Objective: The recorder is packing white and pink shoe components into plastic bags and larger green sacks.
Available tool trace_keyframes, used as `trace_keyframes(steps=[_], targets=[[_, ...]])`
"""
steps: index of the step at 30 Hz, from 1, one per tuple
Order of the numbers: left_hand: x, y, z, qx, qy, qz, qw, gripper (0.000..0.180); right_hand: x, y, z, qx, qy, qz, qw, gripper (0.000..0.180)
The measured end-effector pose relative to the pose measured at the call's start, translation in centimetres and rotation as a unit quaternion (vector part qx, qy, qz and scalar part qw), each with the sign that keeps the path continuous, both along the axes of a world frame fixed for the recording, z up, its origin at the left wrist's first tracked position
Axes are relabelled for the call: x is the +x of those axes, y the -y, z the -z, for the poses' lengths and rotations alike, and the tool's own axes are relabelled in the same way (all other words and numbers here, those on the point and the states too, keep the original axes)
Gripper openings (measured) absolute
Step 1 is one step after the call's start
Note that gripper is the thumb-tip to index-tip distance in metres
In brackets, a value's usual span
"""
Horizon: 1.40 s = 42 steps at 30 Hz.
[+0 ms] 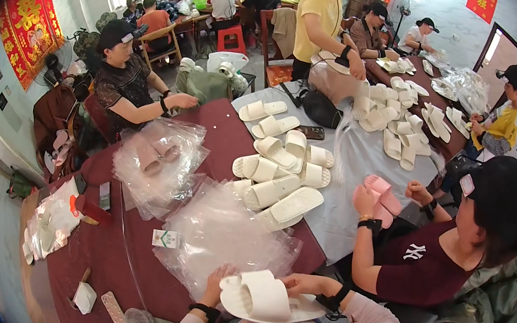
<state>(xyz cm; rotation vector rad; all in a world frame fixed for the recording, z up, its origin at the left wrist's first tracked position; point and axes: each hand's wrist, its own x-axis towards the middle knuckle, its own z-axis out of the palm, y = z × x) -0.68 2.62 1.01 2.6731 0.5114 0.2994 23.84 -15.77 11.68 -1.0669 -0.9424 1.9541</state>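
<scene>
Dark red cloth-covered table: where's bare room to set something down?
Bare cloth shows between the small white-and-green box and the beige rectangular object; a narrow patch also lies between the far clear plastic bags and the heaped white slippers. Overlapping clear bags and slippers crowd the middle.

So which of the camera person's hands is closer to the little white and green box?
Left. The left hand is a little right of the white and green box, toward the wearer; the right hand is farther right, at the white slipper.
</scene>
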Motion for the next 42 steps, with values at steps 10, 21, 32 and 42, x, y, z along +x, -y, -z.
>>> trace_keyframes(steps=[10, 21, 32, 42], targets=[[0.1, -2.3, -4.1, -0.201, 0.064, -0.038, 0.977, 0.042, -3.5, 0.9, -2.4, 0.050, 0.240, 0.065, 0.967, 0.034], [2.8, -0.2, -8.4, -0.068, -0.036, -0.018, 0.997, 0.052, -7.6, -1.0, 0.3, 0.234, 0.648, 0.172, 0.704, 0.034], [3.3, 1.2, -10.5, 0.023, -0.032, -0.067, 0.997, 0.052, -9.1, -2.4, 0.2, 0.227, 0.660, 0.208, 0.685, 0.037], [3.8, 2.0, -12.8, 0.099, 0.019, 0.019, 0.995, 0.054, -9.1, -5.1, 1.3, 0.279, 0.678, 0.208, 0.647, 0.040]])
